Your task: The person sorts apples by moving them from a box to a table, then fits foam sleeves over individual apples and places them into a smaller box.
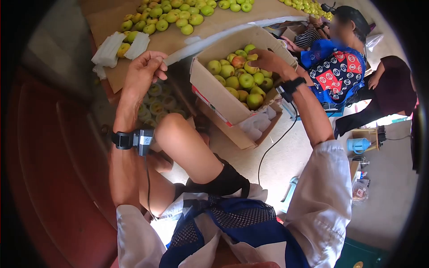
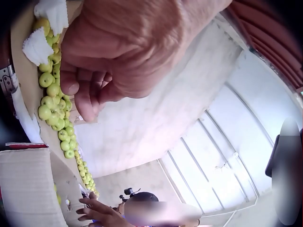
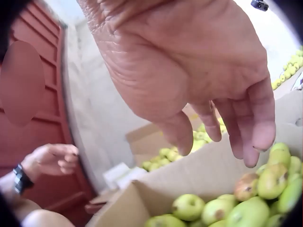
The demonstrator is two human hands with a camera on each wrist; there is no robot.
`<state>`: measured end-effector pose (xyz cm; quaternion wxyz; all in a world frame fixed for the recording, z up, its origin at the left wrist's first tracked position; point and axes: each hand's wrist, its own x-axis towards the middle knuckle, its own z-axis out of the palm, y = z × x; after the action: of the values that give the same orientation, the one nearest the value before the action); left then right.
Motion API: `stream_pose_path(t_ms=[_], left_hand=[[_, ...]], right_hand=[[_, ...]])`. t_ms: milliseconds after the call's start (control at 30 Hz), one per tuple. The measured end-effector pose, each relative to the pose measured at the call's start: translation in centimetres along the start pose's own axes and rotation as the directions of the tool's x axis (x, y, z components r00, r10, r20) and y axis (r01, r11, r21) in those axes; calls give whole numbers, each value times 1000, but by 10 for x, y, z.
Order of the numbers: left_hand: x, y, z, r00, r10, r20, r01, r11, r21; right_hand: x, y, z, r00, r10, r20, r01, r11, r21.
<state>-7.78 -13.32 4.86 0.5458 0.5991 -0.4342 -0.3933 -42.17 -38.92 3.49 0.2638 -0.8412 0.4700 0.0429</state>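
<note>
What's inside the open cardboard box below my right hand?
The cardboard box holds apples, mostly green, a few reddish. Whatever lies beneath the top ones is covered, bottom included; your right hand hides part too.

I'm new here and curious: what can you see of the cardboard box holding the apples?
The box looks like tan cardboard, open-topped, with red marking low on one outer side. Green and reddish apples lie inside. It seems to rest on another carton. The right hand reaches over it.
</note>
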Motion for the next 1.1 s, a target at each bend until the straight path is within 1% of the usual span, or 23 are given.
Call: stream_pose_path(t_ms=[33,67,133,167,200,267,333,400,433,533,567,667,700,733,767,800,833,867,900,933,967,1067,1100], left_hand=[[2,-9,2,1000,3,-10,-3,999,-45],[0,-18,3,999,-30,-31,28,997,-67],[-6,-32,10,997,-66,-47,60,990,-125],[-11,-35,13,995,-74,-66,66,991,-116],[-17,-39,15,993,-82,-83,73,992,-104],[-25,-40,15,997,-68,-47,63,993,-104],[-28,-30,17,997,-64,-37,60,992,-108],[-29,-25,21,999,-45,-19,42,986,-161],[-29,-24,22,999,-37,-8,35,984,-173],[-24,-23,25,1000,-30,9,31,985,-172],[-24,-22,26,1000,-29,4,29,985,-171],[-25,-23,26,999,-33,-14,30,983,-184],[-23,-24,26,999,-31,-34,24,982,-190],[-22,-29,25,999,17,-38,-24,979,-202],[-20,-26,25,999,-10,-49,0,982,-188],[-20,-24,26,997,-52,-60,41,984,-172],[-19,-26,27,997,-38,-64,26,983,-183],[-19,-27,24,997,-38,-69,24,981,-191],[-16,-20,27,998,-25,-64,15,989,-148],[-23,-23,23,996,-39,-78,30,994,-106],[-21,-25,24,996,-49,-80,40,994,-106],[-20,-34,27,996,-61,-64,54,993,-107],[-20,-36,27,996,-69,-62,62,992,-109]], right_hand=[[13,-7,1,996,80,49,-75,993,-96],[24,-11,6,996,67,53,-57,985,-162],[87,52,44,994,-96,-42,76,935,-346],[114,57,53,980,-127,152,176,910,-376],[134,62,71,979,73,193,21,895,-446],[99,39,81,991,129,-37,-134,934,-332],[77,-1,71,945,318,-73,-325,896,-303],[76,-8,73,919,378,-110,-394,883,-255],[78,-7,78,892,433,-128,-451,864,-224],[80,-5,89,860,454,-232,-500,840,-209],[88,11,103,868,344,-357,-436,872,-220],[71,1,97,881,278,-382,-385,892,-238],[73,5,98,884,218,-413,-347,899,-269],[75,4,96,892,213,-400,-347,888,-301],[81,12,99,902,154,-404,-313,877,-364],[78,12,97,915,129,-382,-283,880,-380],[75,7,92,924,168,-344,-310,854,-417],[75,8,94,922,153,-356,-299,864,-404],[72,8,94,923,118,-366,-279,860,-426],[74,15,91,951,101,-291,-209,905,-370],[76,21,94,932,73,-355,-207,911,-357],[59,9,76,956,110,-271,-173,959,-222],[66,21,76,953,106,-283,-159,973,-170]])
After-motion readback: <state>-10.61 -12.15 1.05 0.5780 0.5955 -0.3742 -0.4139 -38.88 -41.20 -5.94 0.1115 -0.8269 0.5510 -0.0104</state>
